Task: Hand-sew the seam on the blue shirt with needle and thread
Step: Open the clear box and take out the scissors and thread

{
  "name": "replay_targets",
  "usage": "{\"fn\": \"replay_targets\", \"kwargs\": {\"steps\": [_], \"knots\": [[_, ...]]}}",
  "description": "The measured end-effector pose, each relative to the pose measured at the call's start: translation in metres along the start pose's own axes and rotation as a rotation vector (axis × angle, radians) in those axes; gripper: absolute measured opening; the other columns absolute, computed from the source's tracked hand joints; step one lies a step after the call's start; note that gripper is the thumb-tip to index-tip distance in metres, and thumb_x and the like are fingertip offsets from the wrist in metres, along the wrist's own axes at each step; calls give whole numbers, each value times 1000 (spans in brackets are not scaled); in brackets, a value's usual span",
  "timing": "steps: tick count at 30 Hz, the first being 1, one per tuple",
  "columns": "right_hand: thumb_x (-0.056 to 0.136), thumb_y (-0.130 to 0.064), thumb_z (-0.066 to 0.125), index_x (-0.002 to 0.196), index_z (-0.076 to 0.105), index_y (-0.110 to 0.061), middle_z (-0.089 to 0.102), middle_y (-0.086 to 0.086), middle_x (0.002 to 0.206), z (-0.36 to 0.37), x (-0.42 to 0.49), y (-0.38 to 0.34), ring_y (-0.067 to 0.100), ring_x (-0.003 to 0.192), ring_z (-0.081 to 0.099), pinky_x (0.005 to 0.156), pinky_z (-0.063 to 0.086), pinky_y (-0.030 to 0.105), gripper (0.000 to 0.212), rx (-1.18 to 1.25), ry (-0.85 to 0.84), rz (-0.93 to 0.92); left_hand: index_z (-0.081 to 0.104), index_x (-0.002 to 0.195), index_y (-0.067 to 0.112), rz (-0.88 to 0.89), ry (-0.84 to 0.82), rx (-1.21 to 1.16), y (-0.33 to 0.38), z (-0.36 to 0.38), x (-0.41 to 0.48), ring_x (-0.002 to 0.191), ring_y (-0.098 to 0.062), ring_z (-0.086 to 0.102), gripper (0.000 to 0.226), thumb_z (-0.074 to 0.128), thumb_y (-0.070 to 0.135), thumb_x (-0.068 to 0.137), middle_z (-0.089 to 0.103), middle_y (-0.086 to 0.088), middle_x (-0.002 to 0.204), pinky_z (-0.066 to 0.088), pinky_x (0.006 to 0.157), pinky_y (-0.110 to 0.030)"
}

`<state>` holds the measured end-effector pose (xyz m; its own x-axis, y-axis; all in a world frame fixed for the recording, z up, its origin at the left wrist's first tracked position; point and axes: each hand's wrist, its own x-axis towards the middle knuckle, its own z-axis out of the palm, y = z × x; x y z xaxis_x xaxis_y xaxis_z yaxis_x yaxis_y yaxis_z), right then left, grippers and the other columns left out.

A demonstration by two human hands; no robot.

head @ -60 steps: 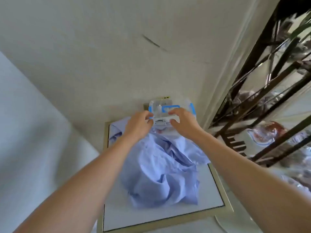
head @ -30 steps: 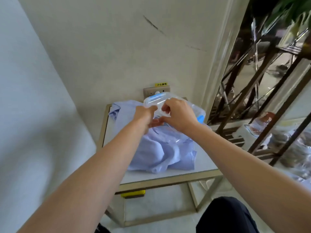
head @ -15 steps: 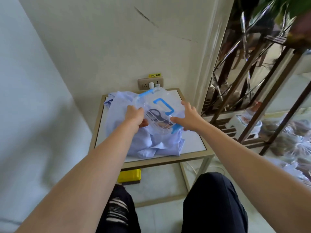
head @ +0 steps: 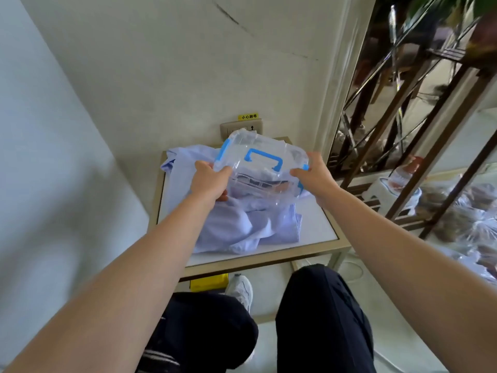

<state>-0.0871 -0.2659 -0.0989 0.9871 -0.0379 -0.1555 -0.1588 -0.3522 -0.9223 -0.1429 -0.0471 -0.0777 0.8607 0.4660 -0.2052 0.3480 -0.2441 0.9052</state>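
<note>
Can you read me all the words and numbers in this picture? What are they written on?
"小心触电": on the yellow sticker above the wall socket; it is small and the last characters are slightly blurred.
On the clear box: no writing that can be made out.
On the blue shirt: no writing shows.
Nothing else can be read.

I count one blue shirt [head: 242, 227] on one small table [head: 317, 227], and one clear plastic box [head: 265, 173] fitted with one blue handle [head: 265, 158] and two blue latches [head: 224, 154]. Two hands are in view, my left hand [head: 208, 181] and my right hand [head: 316, 175], both gripping that single box. Also recorded: one wall socket [head: 240, 129], one yellow label [head: 248, 117], one yellow item [head: 208, 282] under the table, one white shoe [head: 240, 290] and two dark trouser legs [head: 322, 319].
</note>
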Motion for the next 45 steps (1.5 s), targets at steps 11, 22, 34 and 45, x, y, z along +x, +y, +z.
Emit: {"fn": "replay_targets", "kwargs": {"steps": [11,22,34,45], "knots": [[91,-30,56,127,51,-15,65,13,111,-17,5,-2,26,92,65,83,55,42,39,40,157,-38,48,63,12,69,59,107,13,-5,2,68,-34,63,42,57,49,83,55,-3,60,55,73,-37],[100,-21,46,119,58,-9,60,5,99,-15,15,17,17,82,56,70,47,30,26,75,146,14,64,114,2,119,105,317,4,11,26,102,-40,62,36,33,17,101,66,-21,112,48,86,-38],[97,-23,54,134,46,-17,54,6,126,-11,15,-5,26,116,54,99,46,43,39,-204,209,-132,57,110,8,158,-139,279,-6,-3,23,77,-30,58,37,29,30,104,62,-20,111,43,60,-29],[75,-32,83,107,67,-32,54,-9,138,-27,-30,-25,10,128,46,113,29,35,35,-630,-339,-486,58,102,20,-9,-225,64,-1,-6,15,79,-28,57,49,18,49,104,61,-13,100,49,77,-33]]}}
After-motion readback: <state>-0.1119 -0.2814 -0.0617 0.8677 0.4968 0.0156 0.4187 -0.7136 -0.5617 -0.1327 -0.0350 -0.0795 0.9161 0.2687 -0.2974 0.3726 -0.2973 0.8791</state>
